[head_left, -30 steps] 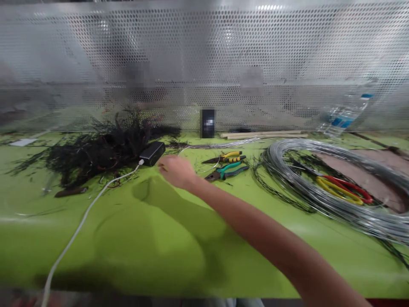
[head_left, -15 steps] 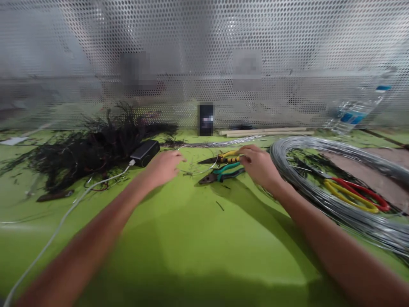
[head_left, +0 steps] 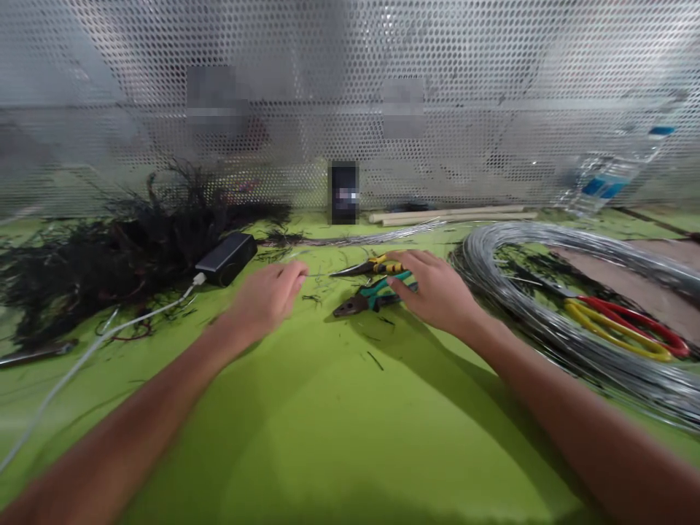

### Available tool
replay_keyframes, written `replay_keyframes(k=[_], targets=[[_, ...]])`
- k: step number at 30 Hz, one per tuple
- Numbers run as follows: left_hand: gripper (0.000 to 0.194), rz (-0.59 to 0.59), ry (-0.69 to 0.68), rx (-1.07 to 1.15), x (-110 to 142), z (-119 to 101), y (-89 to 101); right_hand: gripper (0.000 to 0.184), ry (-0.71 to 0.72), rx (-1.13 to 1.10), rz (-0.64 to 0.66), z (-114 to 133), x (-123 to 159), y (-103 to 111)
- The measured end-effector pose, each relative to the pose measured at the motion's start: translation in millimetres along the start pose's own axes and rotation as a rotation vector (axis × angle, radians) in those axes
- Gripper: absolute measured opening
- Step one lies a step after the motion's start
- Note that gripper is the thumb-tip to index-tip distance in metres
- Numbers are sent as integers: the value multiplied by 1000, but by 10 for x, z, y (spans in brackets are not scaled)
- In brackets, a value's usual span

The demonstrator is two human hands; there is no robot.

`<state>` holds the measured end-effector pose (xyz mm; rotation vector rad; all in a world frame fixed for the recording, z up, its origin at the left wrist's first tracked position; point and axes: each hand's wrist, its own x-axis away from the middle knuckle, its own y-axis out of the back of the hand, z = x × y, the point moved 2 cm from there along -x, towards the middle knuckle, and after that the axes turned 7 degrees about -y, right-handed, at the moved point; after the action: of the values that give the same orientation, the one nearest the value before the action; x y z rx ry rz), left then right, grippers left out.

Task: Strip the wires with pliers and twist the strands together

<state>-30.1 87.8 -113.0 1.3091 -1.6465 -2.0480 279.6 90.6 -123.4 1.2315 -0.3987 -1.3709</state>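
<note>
On the green table (head_left: 339, 423), my left hand (head_left: 267, 295) has its fingers curled and pinched together at the end of a thin wire (head_left: 320, 275) that runs toward the pliers. My right hand (head_left: 437, 288) lies over the handles of the green-handled pliers (head_left: 364, 297), thumb under and fingers closed over them. The yellow-handled pliers (head_left: 372, 266) lie just behind, touching my right fingertips.
A big coil of silver wire (head_left: 525, 306) lies right, with red-and-yellow cutters (head_left: 623, 332) on it. Left are a black tangle of strands (head_left: 82, 266) and a black power bank (head_left: 227, 257) with a white cable (head_left: 82, 357). A perforated metal screen (head_left: 492, 65), sticks (head_left: 448, 215) and a water bottle (head_left: 607, 182) stand behind.
My left arm came into view and its hand settled left of the pliers. My right hand swung from near the power bank to the pliers and closed over the green handles.
</note>
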Motion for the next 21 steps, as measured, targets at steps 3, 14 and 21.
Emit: replay_keyframes(k=[3, 14, 21], targets=[[32, -237, 5, -15, 35, -196, 186, 60, 32, -125, -27, 94, 16, 122], [13, -577, -93, 16, 106, -809, 689, 16, 211, -382, -325, 479, 210, 466], [21, -241, -51, 360, 45, -759, 673, 52, 71, -460, -41, 192, 73, 248]])
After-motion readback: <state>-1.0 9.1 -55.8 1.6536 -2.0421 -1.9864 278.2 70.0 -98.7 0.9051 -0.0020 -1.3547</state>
